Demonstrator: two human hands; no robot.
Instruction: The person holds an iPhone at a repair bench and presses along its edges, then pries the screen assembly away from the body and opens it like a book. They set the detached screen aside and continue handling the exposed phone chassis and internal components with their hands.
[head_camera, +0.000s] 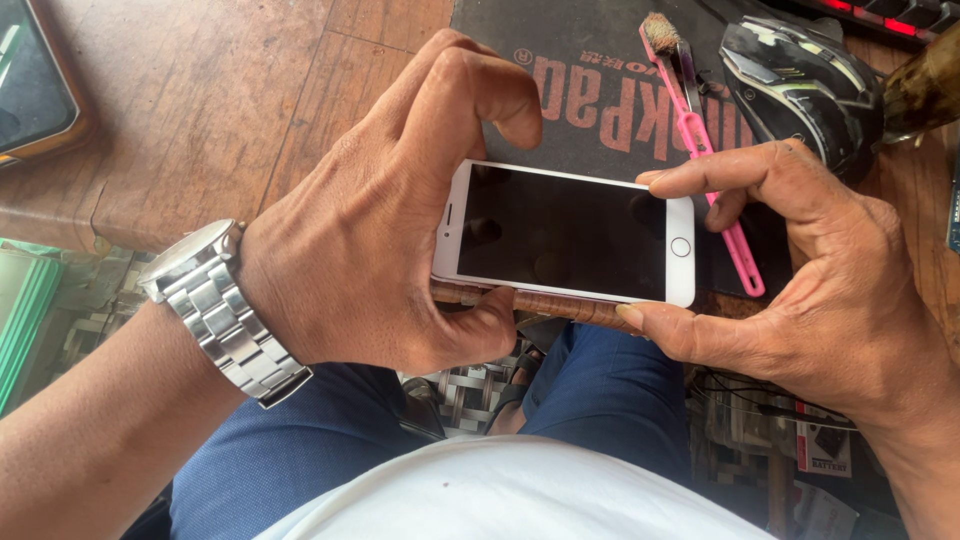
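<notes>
Phone (565, 232), white, dark screen, sits at the tabletop (200, 110) front edge, center frame. Left hand (370, 230) fingers clamped on its left end, right hand (800, 270) fingers pinching the right end. Pink brush (700, 140) at 1 o'clock, partly under right fingers. Black mouse (795, 85) at 2. Dark mat (590, 90) w/ red lettering at 12. Tablet (30, 80) at 10, well apart. Red/white box (825, 445) below the edge at 4.

Dark rectangular screen (560, 232) centre; small red-and-white package (824, 448) lower right.
</notes>
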